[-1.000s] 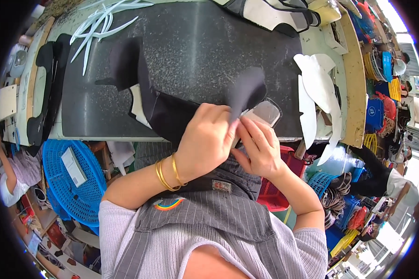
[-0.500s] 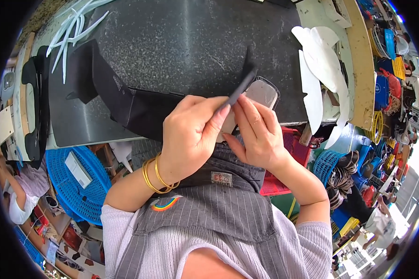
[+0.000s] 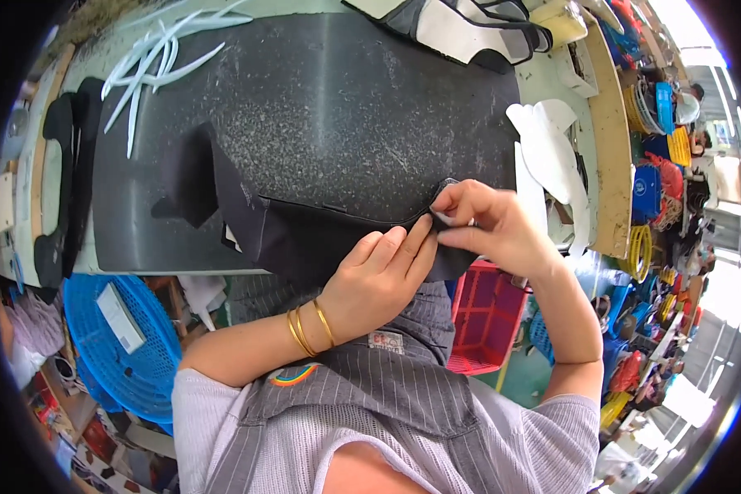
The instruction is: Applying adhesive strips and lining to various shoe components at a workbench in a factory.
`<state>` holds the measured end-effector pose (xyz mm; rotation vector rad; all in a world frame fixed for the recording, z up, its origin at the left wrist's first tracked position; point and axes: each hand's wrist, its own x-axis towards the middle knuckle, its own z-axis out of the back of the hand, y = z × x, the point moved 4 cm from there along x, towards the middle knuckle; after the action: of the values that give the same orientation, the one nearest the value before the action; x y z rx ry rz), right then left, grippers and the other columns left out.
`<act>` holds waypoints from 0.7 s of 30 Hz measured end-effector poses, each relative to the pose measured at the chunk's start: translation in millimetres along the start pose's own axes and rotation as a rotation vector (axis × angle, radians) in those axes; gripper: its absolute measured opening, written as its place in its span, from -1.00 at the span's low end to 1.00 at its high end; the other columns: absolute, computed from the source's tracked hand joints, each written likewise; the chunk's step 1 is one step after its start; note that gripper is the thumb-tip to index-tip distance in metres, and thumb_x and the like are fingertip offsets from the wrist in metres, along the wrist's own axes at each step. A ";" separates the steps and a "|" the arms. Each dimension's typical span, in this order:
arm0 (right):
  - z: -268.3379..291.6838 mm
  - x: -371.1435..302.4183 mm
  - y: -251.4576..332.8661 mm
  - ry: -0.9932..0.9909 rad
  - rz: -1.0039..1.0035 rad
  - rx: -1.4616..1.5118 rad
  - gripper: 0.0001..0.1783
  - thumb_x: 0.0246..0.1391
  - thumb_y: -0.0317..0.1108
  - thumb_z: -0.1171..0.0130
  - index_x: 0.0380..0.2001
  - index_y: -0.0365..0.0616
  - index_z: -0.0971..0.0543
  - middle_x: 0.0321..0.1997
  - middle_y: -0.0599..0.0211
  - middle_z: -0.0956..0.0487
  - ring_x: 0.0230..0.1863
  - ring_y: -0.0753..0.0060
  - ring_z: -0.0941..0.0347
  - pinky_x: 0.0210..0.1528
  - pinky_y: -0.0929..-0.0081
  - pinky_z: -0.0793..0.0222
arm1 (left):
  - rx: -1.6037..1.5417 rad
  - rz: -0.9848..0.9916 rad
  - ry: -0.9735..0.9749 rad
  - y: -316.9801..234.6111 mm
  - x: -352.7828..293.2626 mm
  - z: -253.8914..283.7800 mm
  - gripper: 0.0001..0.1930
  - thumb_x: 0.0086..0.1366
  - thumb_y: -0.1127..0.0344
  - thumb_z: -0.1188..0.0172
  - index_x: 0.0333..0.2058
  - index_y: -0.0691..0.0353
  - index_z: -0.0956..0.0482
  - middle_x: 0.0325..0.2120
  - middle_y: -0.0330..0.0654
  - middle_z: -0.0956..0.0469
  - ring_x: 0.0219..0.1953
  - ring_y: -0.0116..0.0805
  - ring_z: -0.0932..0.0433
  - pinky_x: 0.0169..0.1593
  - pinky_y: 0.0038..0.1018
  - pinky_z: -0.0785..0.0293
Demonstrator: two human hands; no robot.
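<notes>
A long, curved black fabric piece (image 3: 300,239), looking like a sewn shoe part, lies along the near edge of the dark worktop. My left hand (image 3: 379,276) rests flat on its right portion, fingers stretched out and pressing the cloth. At the right end, my right hand (image 3: 502,226) pinches the edge between thumb and fingers, just beyond my left fingertips. The left end of the piece stands up in a folded curl. What lies under my left palm is hidden.
Pale blue strips (image 3: 173,62) lie at the back left. White cut pieces (image 3: 549,148) are stacked at the right, and black-and-white shoe parts (image 3: 461,37) sit at the far edge. Below the table are a blue basket (image 3: 156,329) and a red crate (image 3: 490,317).
The right end of the black fabric piece, held raised and folded in both hands before, now lies down on the worktop. My left hand has flattened onto it; my right has moved rightward.
</notes>
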<state>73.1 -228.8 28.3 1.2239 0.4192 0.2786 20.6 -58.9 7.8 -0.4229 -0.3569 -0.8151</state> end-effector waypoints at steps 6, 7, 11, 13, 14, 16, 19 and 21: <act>10.6 18.8 22.0 -0.109 -0.252 -0.414 -0.79 -0.06 -0.43 -0.35 -0.40 -0.26 -0.51 -0.46 0.37 -0.54 -0.38 0.63 -0.45 -0.33 0.54 -0.41 | 0.137 -0.015 -0.022 -2.0 -0.1 -0.3 -0.61 0.19 0.31 -0.06 -0.01 0.27 -0.58 0.07 -0.17 -0.51 -0.14 -0.37 -0.45 -0.02 -0.48 -0.40; 9.3 24.9 19.5 -0.056 -0.290 -0.507 -0.77 -0.05 -0.38 -0.35 -0.40 -0.29 -0.54 -0.49 0.36 -0.55 -0.41 0.63 -0.44 -0.35 0.54 -0.40 | 0.124 -0.008 -0.009 -2.1 -1.0 -0.2 -0.60 0.18 0.31 -0.07 -0.01 0.28 -0.58 0.07 -0.16 -0.51 -0.14 -0.37 -0.45 -0.02 -0.48 -0.40; 3.9 32.6 17.5 -0.009 -0.350 -0.576 -0.73 -0.02 -0.29 -0.34 -0.40 -0.34 -0.61 -0.51 0.30 -0.58 -0.45 0.61 -0.45 -0.36 0.54 -0.40 | 0.072 -0.013 -0.041 -1.9 -3.4 -5.1 -0.58 0.17 0.30 -0.07 -0.01 0.32 -0.58 0.08 -0.13 -0.50 -0.13 -0.37 -0.43 -0.04 -0.48 -0.40; 3.2 29.7 14.8 -0.010 -0.396 -0.508 -0.74 0.00 -0.32 -0.32 -0.37 -0.34 -0.61 -0.49 0.29 -0.60 -0.43 0.61 -0.47 -0.33 0.55 -0.41 | 0.083 -0.011 -0.035 -3.6 -4.4 -4.5 -0.58 0.17 0.30 -0.08 -0.01 0.31 -0.58 0.08 -0.13 -0.50 -0.14 -0.37 -0.43 -0.04 -0.47 -0.40; 2.9 30.2 14.7 -0.002 -0.404 -0.510 -0.74 0.00 -0.32 -0.32 -0.37 -0.34 -0.61 -0.49 0.29 -0.60 -0.43 0.61 -0.47 -0.33 0.55 -0.41 | 0.097 -0.022 -0.027 -4.0 -4.0 -4.5 -0.58 0.17 0.30 -0.08 0.00 0.31 -0.58 0.08 -0.13 -0.50 -0.14 -0.37 -0.43 -0.04 -0.47 -0.40; 1.3 31.0 18.8 -0.001 -0.393 -0.519 -0.76 0.01 -0.34 -0.30 -0.36 -0.34 -0.61 -0.47 0.29 -0.60 -0.42 0.63 -0.47 -0.31 0.55 -0.41 | 0.085 -0.016 -0.026 -3.4 -4.9 -4.6 -0.58 0.17 0.31 -0.08 0.00 0.31 -0.58 0.08 -0.13 -0.50 -0.14 -0.38 -0.43 -0.05 -0.48 -0.40; 2.0 31.8 19.1 0.035 -0.468 -0.499 -0.80 0.04 -0.38 -0.27 -0.34 -0.33 -0.61 -0.45 0.30 -0.61 -0.40 0.63 -0.47 -0.30 0.55 -0.42 | 0.073 -0.010 -0.017 -2.0 -5.3 -3.2 -0.59 0.17 0.31 -0.09 -0.01 0.31 -0.59 0.08 -0.13 -0.50 -0.14 -0.40 -0.42 -0.06 -0.49 -0.40; 0.7 32.7 22.7 0.055 -0.464 -0.508 -0.84 0.06 -0.42 -0.24 -0.34 -0.33 -0.59 -0.44 0.33 -0.60 -0.37 0.64 -0.46 -0.29 0.56 -0.39 | 0.074 -0.007 -0.018 -0.8 -4.8 -3.6 -0.60 0.17 0.32 -0.09 -0.02 0.31 -0.60 0.08 -0.13 -0.50 -0.15 -0.43 -0.42 -0.09 -0.50 -0.39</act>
<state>103.0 -208.2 44.7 0.5998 0.6223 0.0126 17.5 -58.2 2.7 -0.3599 -0.4040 -0.8033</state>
